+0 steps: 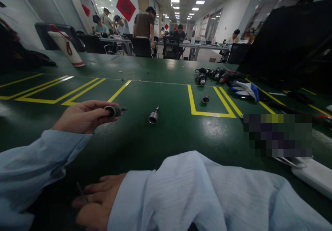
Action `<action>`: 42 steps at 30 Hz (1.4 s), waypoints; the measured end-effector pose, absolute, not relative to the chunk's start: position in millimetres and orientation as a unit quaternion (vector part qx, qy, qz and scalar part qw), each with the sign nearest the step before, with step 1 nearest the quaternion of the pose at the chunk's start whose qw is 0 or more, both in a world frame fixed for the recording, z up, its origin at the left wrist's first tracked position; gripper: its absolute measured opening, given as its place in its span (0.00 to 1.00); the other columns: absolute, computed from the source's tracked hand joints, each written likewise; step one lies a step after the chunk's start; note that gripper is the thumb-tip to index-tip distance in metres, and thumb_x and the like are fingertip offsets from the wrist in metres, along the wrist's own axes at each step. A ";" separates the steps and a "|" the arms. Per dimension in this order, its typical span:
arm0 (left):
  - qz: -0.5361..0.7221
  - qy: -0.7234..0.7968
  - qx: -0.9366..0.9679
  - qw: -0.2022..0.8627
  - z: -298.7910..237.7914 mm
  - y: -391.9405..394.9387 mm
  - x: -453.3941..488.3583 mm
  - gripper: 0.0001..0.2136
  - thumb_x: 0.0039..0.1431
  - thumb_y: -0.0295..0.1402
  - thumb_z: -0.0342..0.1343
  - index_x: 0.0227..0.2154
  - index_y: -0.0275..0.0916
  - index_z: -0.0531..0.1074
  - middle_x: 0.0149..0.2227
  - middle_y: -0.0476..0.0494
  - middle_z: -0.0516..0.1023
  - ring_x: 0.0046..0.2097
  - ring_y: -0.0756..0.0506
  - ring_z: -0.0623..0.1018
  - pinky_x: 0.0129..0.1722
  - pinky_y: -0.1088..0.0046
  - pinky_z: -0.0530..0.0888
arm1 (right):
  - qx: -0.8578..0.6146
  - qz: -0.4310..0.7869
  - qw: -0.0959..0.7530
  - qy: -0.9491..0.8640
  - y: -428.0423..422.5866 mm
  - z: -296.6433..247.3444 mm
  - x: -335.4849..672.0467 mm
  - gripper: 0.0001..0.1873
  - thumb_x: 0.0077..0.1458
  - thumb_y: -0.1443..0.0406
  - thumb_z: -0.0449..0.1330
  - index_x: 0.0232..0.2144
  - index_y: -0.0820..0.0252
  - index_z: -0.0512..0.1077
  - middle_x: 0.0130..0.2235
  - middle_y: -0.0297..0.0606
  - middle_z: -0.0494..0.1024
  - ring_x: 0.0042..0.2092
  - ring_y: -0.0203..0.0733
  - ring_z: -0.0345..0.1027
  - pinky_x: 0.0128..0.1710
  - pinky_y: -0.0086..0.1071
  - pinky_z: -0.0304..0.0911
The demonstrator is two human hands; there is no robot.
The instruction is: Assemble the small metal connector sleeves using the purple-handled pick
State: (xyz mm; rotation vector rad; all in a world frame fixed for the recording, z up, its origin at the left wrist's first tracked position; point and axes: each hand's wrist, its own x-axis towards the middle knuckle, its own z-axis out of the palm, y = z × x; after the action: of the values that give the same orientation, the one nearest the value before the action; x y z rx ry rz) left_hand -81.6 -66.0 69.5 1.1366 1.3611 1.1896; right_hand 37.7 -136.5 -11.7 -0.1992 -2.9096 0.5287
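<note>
The held socket (117, 111) is above the left part of the surface (176, 137), its open mouth facing the wearer and its thin stem pointing right. The left hand (84, 116) is closed around it, thumb on the near side and fingers behind. The right hand (101, 200) is low in the foreground, below the left hand, with fingers loosely curled; a thin rod (81, 190) shows at its fingertips, but whether the hand grips it cannot be determined. A second socket (153, 117) lies on the surface to the right of the held one, stem pointing away. Farther right, a metal cup (205, 99) lies within a yellow tape outline (192, 101). Beyond that outline are a cluster of dark parts (201, 79) and a blue-and-white glove (245, 89). A white tumbler (64, 47) stands tilted at the far left. People occupy desks in the background.
</note>
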 end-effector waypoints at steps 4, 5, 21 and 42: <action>0.484 0.543 0.462 0.508 65.9 -74.5 -80.5 0.04 0.48 0.24 0.58 0.27 0.38 0.74 0.32 0.54 0.80 0.35 0.48 0.77 0.34 0.78 0.76 | -0.115 0.197 0.107 -0.968 -145.1 -17.3 81.2 0.12 0.55 0.61 0.53 0.39 0.62 0.67 0.52 0.39 0.70 0.54 0.39 0.61 0.53 0.34 0.60; 0.483 0.537 0.457 0.519 66.5 -78.5 -79.0 0.05 0.46 0.23 0.58 0.27 0.38 0.74 0.33 0.54 0.80 0.36 0.48 0.77 0.34 0.78 0.76 | -0.137 0.196 0.140 -0.961 -148.4 -17.5 98.7 0.11 0.57 0.63 0.51 0.41 0.61 0.66 0.51 0.38 0.71 0.54 0.38 0.61 0.53 0.35 0.60; 0.462 0.433 0.420 0.650 54.7 -110.6 33.3 0.14 0.33 0.23 0.62 0.29 0.37 0.77 0.34 0.43 0.79 0.37 0.41 0.77 0.31 0.68 0.77 | -0.350 0.207 0.343 -0.847 -109.4 -7.4 261.7 0.11 0.55 0.68 0.51 0.41 0.63 0.67 0.45 0.44 0.74 0.46 0.40 0.69 0.45 0.41 0.65; 0.389 0.388 0.541 0.637 10.8 -88.3 36.4 0.18 0.45 0.25 0.61 0.42 0.38 0.72 0.47 0.41 0.74 0.47 0.40 0.74 0.50 0.60 0.71 | -0.539 0.349 0.426 -0.637 -121.3 9.0 252.3 0.18 0.54 0.57 0.52 0.21 0.63 0.70 0.18 0.33 0.70 0.20 0.31 0.63 0.20 0.26 0.59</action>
State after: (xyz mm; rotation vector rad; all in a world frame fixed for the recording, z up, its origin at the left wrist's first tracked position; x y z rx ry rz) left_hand 36.4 -88.3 10.8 1.2344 0.8854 0.8871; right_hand 252.3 -121.3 9.0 -1.3469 -1.5931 0.8712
